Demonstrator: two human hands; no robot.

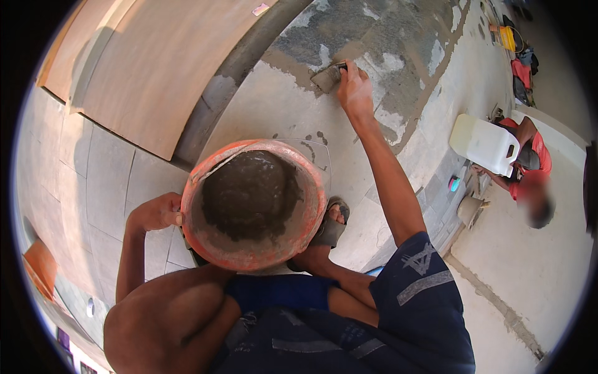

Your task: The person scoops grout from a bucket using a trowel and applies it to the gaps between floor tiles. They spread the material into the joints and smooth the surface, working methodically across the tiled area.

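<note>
An orange bucket of wet grey mortar sits between me and the work surface. My left hand is closed on its left rim. Up at the top centre, my right hand grips a small flat metal scraper, whose blade touches the mortar-smeared floor where dark grey patches meet pale ones. A sandaled foot of mine is beside the bucket's right side.
Large wooden boards lie at upper left over grey tiles. At right, a co-worker in red crouches by a white jerrycan and a small turquoise object. A yellow bucket and assorted items lie beyond.
</note>
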